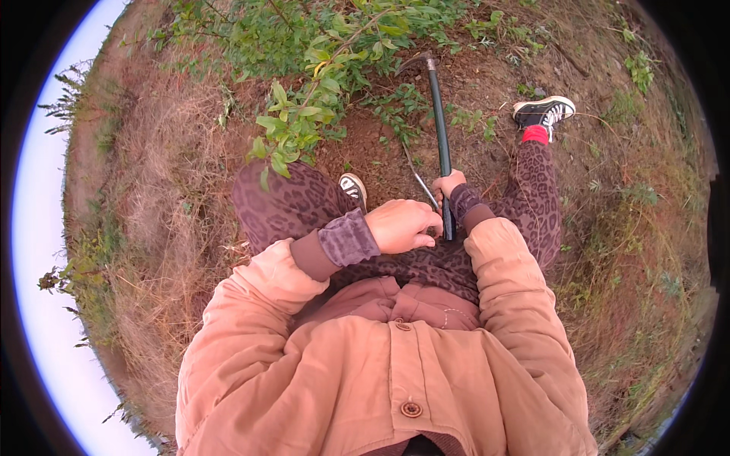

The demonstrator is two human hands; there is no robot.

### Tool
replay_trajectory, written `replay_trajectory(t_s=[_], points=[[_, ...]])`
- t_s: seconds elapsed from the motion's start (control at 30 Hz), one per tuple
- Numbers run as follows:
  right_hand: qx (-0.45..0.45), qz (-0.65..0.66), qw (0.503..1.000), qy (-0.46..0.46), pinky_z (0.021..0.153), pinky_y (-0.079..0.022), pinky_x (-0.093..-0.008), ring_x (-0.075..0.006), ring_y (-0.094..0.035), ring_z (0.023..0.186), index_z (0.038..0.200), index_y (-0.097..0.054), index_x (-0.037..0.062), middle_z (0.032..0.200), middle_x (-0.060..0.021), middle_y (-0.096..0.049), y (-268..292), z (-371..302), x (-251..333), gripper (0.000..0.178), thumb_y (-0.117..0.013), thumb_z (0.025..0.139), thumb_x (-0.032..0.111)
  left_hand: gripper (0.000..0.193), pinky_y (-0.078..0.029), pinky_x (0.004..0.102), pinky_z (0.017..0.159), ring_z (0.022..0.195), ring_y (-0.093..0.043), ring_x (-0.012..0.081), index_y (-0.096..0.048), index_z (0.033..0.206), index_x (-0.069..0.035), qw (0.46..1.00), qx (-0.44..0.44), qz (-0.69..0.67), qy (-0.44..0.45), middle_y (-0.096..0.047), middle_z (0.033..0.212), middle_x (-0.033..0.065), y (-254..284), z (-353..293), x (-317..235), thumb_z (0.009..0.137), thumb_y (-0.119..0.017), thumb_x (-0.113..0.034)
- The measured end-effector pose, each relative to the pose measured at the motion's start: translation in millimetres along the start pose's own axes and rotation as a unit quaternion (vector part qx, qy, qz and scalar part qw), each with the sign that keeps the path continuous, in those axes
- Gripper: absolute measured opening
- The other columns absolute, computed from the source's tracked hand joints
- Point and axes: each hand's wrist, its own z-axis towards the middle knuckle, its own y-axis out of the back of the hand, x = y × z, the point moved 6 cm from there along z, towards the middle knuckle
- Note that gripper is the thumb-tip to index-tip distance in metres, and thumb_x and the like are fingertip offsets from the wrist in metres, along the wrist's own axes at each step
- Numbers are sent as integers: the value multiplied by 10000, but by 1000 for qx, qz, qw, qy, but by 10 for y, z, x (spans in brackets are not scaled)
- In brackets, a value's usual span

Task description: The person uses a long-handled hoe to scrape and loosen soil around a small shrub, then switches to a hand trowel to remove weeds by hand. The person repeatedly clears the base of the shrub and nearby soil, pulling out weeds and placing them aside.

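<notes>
My right hand [449, 185] is wrapped round the dark handle of a hoe [439, 114], low down near its butt end. The hoe's thin, curved metal head lies at the far end, close to the leaves and soil. To the left of the butt is my left hand [403, 226], its back turned up and its fingers curled in; whatever they may hold is hidden. A thin pale stick or root [419, 178] runs from beside a low leafy plant [399, 110] down to the gap between both hands. Its lower end is lost by the fingers.
A leafy shrub [312, 91] hangs over my bent left knee [281, 201]. My right shoe [544, 112] is planted on the slope at the right; part of my left shoe [353, 190] shows on bare reddish soil [361, 144]. Dry grass [167, 197] covers the left side.
</notes>
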Motion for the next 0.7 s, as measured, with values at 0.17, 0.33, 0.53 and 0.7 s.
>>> replay_trajectory(t_s=[0.17,0.33,0.53,0.7], points=[[267,212,928,-150,372,-382,-316,-181,-465,394,648,-464,-7,505,-92,-479,-261,-418,-140,130,-588,649,-46,205,-446,364,611,690,-568,256,-582,915,-83,1000,8,-1,-1,-546,749,76,0,4,21,739,-630,-178],[79,-26,994,77,318,-357,-312,-164,-464,362,705,-435,16,508,-77,-481,-12,-493,22,193,-585,618,-68,206,-447,364,616,693,-570,254,-579,913,-83,1000,-2,-3,-3,-546,748,78,-9,25,44,738,-629,-181],[12,-68,997,32,337,-417,-334,-179,-494,374,689,-447,2,521,-103,-514,-77,-268,65,172,-601,620,-31,214,-444,371,620,696,-569,260,-577,914,-79,1000,8,14,2,-544,743,82,-38,28,43,733,-632,-180],[22,-71,997,7,348,-432,-336,-183,-502,383,678,-476,-19,503,-103,-514,12,-286,36,147,-610,618,-27,214,-444,373,622,711,-571,267,-575,915,-76,1000,8,11,12,-546,752,86,-17,25,66,734,-630,-177]])
